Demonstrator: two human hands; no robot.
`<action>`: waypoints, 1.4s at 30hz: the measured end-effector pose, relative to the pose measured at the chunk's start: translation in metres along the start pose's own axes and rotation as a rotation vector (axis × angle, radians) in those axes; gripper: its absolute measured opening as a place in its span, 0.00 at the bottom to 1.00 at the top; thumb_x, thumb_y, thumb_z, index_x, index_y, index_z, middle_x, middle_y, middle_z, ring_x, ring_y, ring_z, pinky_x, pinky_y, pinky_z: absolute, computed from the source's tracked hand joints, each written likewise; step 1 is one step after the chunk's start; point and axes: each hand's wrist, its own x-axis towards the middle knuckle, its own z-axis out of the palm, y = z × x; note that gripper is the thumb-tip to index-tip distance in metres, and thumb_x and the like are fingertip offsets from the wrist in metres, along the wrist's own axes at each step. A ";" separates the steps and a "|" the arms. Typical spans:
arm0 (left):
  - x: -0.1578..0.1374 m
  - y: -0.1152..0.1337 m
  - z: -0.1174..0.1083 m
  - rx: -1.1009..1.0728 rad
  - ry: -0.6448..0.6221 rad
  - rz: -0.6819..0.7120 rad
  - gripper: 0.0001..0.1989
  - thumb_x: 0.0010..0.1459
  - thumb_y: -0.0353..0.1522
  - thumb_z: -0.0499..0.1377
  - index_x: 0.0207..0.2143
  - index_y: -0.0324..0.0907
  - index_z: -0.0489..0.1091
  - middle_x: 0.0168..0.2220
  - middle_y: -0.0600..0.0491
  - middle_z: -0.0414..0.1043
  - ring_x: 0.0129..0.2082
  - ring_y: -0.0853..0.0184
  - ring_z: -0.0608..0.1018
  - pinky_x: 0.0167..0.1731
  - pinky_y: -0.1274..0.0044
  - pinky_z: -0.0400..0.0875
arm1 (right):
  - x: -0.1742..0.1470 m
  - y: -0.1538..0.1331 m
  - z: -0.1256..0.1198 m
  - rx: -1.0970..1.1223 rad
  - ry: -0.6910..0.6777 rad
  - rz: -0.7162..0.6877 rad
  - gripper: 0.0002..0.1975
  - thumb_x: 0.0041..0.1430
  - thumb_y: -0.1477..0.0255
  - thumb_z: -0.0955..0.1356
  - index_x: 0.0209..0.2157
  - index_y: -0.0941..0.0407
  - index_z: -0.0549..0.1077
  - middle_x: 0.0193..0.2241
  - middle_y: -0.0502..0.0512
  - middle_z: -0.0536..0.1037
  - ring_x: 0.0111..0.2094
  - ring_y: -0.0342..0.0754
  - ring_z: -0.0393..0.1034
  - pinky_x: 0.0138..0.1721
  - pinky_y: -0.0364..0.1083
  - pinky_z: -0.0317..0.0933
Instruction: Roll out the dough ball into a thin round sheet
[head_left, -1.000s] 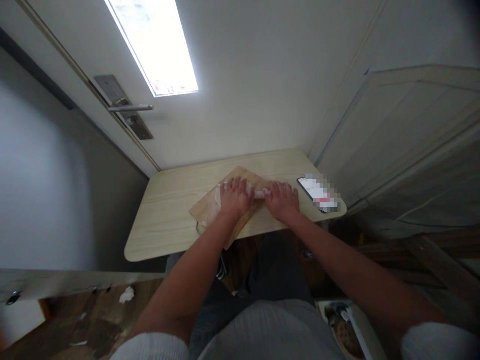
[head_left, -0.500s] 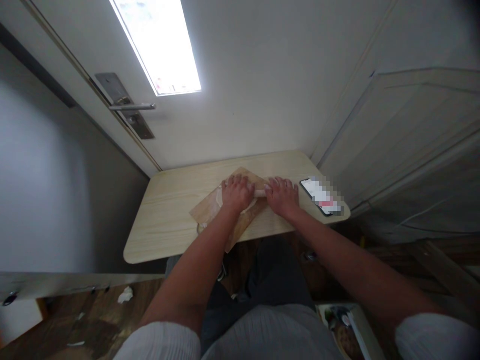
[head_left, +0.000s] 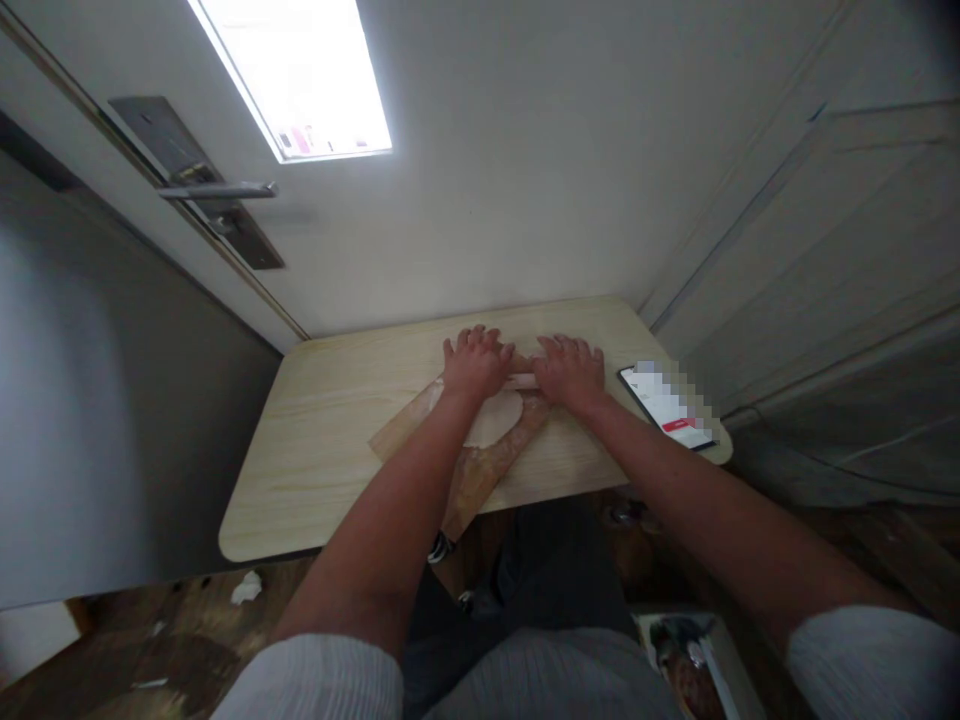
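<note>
A white door [head_left: 510, 230] formed the rear boundary of the work area, fitted with a narrow glazed window [head_left: 300, 80] that admitted bright, overexposed light, and with a lever handle [head_left: 225, 190] mounted on a metal backplate [head_left: 251, 240] at its left edge. A pale wood-grain table [head_left: 315, 430] with rounded corners stood in front of the door, between a smooth grey surface [head_left: 82, 430] on the left and a dim, panelled wall [head_left: 847, 260] on the right. The dark brown floor [head_left: 217, 650] was visible at lower left, where a crumpled white scrap [head_left: 246, 588] lay.
</note>
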 end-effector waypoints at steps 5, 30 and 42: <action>0.018 -0.004 0.003 -0.023 -0.018 -0.004 0.26 0.69 0.47 0.40 0.61 0.48 0.62 0.65 0.47 0.61 0.64 0.54 0.61 0.62 0.53 0.54 | 0.020 0.000 0.005 0.026 -0.024 0.010 0.25 0.67 0.60 0.59 0.62 0.52 0.66 0.60 0.63 0.69 0.57 0.62 0.61 0.56 0.62 0.52; -0.049 0.013 -0.005 0.044 0.056 0.005 0.27 0.69 0.49 0.40 0.60 0.48 0.65 0.64 0.47 0.63 0.62 0.53 0.64 0.60 0.56 0.57 | -0.049 0.006 -0.015 -0.016 -0.029 -0.098 0.26 0.71 0.56 0.53 0.60 0.52 0.68 0.61 0.61 0.68 0.59 0.62 0.59 0.56 0.60 0.50; -0.076 0.015 -0.007 0.031 0.074 0.015 0.26 0.69 0.49 0.42 0.60 0.50 0.66 0.66 0.49 0.60 0.65 0.53 0.60 0.61 0.57 0.54 | -0.073 0.020 -0.017 0.014 -0.050 -0.226 0.28 0.71 0.57 0.53 0.62 0.58 0.64 0.62 0.63 0.67 0.58 0.62 0.59 0.56 0.58 0.53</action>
